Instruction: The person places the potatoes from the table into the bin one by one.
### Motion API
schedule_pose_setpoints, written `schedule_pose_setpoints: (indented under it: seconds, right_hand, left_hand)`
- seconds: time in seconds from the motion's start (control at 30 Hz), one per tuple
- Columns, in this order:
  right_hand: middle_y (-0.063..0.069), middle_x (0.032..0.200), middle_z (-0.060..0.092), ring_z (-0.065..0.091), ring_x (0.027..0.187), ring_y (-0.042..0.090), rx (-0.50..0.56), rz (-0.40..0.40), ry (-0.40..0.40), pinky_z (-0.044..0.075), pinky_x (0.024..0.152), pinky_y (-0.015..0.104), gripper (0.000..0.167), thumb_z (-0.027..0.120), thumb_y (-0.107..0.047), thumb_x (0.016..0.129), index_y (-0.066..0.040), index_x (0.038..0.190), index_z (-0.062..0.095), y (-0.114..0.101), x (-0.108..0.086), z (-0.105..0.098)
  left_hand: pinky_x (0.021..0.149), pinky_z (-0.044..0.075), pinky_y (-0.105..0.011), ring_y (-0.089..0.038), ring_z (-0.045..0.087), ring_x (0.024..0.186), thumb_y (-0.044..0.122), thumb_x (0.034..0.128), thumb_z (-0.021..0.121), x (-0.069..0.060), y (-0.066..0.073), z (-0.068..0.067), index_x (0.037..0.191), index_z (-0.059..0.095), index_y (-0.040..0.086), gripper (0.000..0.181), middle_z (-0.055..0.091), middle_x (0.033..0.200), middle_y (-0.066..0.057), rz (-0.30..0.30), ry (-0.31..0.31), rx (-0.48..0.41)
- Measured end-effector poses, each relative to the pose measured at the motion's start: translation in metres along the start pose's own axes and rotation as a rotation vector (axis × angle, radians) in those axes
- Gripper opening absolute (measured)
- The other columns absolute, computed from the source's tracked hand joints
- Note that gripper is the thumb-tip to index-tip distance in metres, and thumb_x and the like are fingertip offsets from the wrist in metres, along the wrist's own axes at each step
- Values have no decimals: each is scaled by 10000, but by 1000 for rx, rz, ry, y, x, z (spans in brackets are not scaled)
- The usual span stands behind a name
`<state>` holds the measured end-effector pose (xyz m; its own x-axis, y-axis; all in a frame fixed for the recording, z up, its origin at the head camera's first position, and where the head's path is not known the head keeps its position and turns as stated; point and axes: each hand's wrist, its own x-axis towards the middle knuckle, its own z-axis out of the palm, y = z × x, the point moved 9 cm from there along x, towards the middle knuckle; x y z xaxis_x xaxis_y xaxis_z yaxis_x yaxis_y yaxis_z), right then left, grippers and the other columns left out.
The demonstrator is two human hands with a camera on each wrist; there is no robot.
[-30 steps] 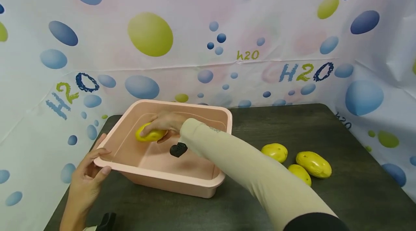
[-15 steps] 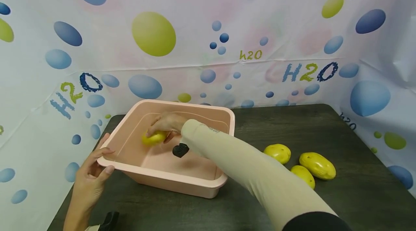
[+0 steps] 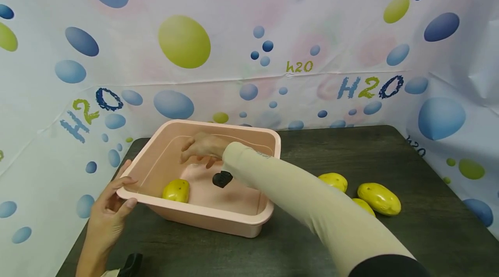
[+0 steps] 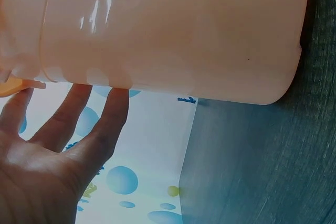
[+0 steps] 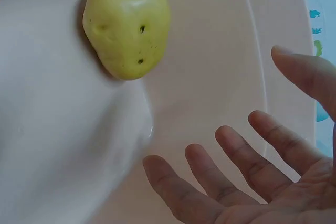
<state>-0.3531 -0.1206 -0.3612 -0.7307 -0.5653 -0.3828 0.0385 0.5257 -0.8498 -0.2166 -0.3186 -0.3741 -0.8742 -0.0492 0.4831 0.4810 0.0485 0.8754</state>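
Observation:
A pink plastic basin (image 3: pixel 218 214) stands on the dark table. My left hand (image 3: pixel 111 207) grips its near left corner, with the thumb below the rim and a finger over it. In the left wrist view, several fingers (image 4: pixel 113 114) of that hand touch the basin's outer wall. Inside the basin a yellow potato (image 3: pixel 176 191) with small dark pits lies at the near left, against the wall. My right hand (image 3: pixel 204 146) hovers in the basin behind the potato, fingers spread and holding nothing; in the right wrist view a gap separates the hand (image 5: pixel 252 177) from the potato (image 5: pixel 128 24).
Three more yellow potatoes lie on the table to the right: one at the back (image 3: pixel 335 181), a larger one (image 3: pixel 379 199), and one (image 3: pixel 364 206) partly hidden by my right sleeve (image 3: pixel 296 194). A patterned curtain (image 3: pixel 241 43) hangs behind the table (image 3: pixel 331 147).
My right hand has let go of the potato, which now rests nearer the basin's front left corner. The hand has opened and drawn slightly right. My left hand stays on the rim.

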Motion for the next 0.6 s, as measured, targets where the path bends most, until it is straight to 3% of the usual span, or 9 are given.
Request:
schedule_pose_setpoints:
  seconds: [0.27,0.43,0.6]
  right_hand:
    - [29,1459,623,503,1433,366,34,-6,-71,576,1002,511,534,755,-278,953,-162,1451,605,-5,-11,-3]
    - [22,1422,657,530,1420,350,50,-48,-62,587,998,526,489,795,-281,927,-192,1386,655,-16,-25,-14]
    - [-4,1374,686,535,1423,329,75,-88,-77,576,1025,529,496,780,-289,946,-202,1414,640,-20,-44,-23]
  left_hand:
    - [1069,472,-134,-163,372,1523,-172,936,641,1,0,2,1321,540,-156,398,355,1703,-86,19,-15,-37]
    - [1073,469,-141,-138,389,1510,-169,940,638,1,0,3,1324,537,-154,397,356,1705,-70,32,-32,-62]
    - [1077,463,-147,-123,397,1505,-160,948,634,2,2,2,1335,532,-151,401,341,1712,-82,46,-46,-79]
